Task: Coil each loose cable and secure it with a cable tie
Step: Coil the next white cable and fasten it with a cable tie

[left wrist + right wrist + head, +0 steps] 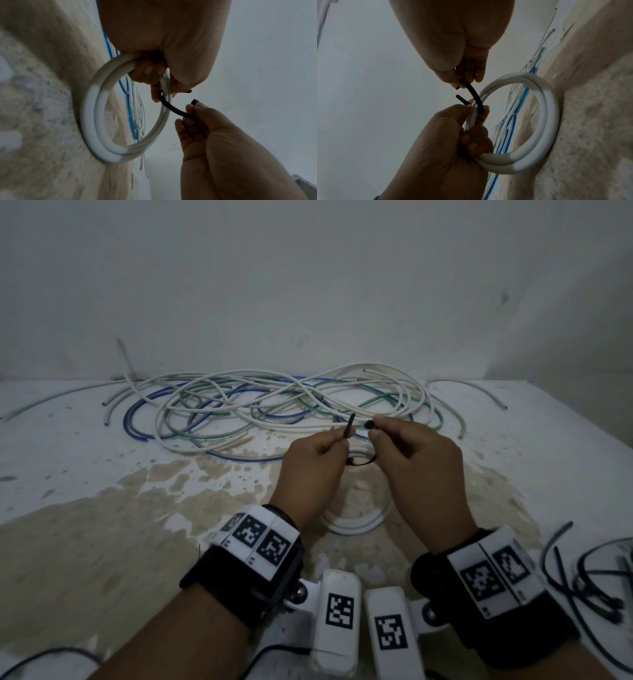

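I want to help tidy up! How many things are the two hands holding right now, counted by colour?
white coiled cable: 1, gripped by the left hand
black cable tie: 1, pinched at one end by the right hand, the other end at the left hand
Total: 2

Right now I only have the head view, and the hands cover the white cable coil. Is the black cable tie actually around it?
Observer: Yes. The left wrist view shows the cable tie passing round the white cable coil strands.
Operator: What holds the coil up?
Observer: The left hand. Its lower fingers curl through the ring.
Operator: Does the right hand touch the coil?
Observer: No. The right hand pinches only the tie's head end, apart from the coil.
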{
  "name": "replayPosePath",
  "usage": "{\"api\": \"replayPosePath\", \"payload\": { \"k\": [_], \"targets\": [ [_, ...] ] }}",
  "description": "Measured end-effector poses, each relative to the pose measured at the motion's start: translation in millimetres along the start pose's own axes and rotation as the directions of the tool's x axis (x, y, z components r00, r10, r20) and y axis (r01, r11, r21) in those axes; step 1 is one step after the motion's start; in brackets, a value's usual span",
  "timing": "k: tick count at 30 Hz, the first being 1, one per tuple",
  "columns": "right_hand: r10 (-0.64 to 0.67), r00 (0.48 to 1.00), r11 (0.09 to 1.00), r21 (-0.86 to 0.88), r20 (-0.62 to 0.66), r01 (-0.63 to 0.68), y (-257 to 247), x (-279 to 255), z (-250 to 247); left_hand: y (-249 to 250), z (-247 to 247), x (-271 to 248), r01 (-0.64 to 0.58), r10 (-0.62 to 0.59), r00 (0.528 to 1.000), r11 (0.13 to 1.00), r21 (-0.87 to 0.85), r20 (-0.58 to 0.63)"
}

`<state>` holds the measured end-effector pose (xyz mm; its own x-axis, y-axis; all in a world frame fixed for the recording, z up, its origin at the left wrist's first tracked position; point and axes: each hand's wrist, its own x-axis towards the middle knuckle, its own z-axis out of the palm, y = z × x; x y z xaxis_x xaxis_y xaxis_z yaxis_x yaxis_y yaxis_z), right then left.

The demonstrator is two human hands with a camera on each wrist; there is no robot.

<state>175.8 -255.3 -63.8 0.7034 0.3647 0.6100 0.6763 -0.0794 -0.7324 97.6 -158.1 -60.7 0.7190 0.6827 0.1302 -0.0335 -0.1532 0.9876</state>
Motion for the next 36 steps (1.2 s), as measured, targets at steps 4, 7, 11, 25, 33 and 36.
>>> {"api": "replayPosePath", "payload": {
  "k": [4,7,11,25,33,36],
  "targets": [
    [-0.04,0.998,0.999,0.014,-0.054,0.041,-1,0,-1,-5,3,0,-0.091,0.092,0.996,0.994,0.065,0.001],
    [-0.06,0.995,0.998,0.032,-0.073,0.063,-1,1,-2,-9,4,1,-0.123,0.124,0.992,0.987,0.105,0.002],
    [-0.069,0.996,0.997,0.042,-0.062,0.072,-2,0,-1,-10,4,2,-0.159,0.158,0.987,0.979,0.126,0.012],
    [-0.098,0.994,0.995,0.028,-0.045,0.099,-3,0,-2,-12,4,2,-0.191,0.187,0.982,0.974,0.125,0.036],
    [-0.006,1.0,0.996,0.087,0.011,0.005,-5,2,-4,-12,4,1,-0.216,0.214,0.976,0.965,0.15,0.027],
    [0.126,0.988,0.963,0.229,0.092,-0.144,-6,5,-9,-11,5,0,-0.258,0.255,0.966,0.95,0.174,0.039]
  ]
}}
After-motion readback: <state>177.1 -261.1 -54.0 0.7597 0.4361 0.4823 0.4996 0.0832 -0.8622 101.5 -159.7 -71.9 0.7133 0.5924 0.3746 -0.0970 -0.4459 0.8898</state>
